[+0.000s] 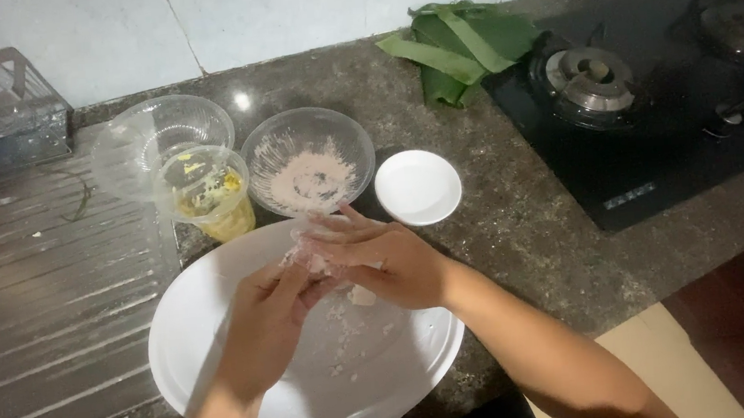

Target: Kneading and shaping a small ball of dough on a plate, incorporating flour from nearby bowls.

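Note:
Both my hands meet above a large white round plate [228, 397] on the counter. My left hand [266, 328] cups a pale lump of dough [313, 263] from below. My right hand [376, 257] lies over the lump with its fingers pressed on it, so most of the dough is hidden. Crumbs and a small piece of dough [362, 296] lie on the plate under the hands. Just beyond the hands stands a clear bowl [308, 161] with a floury pinkish residue.
A small white saucer [418, 186] sits right of the clear bowl. A clear cup with yellow filling [210, 193] and an empty clear container [162, 128] stand left. Green leaves [461, 43] lie at the back. A black gas stove [646, 99] fills the right, a metal draining board [42, 288] the left.

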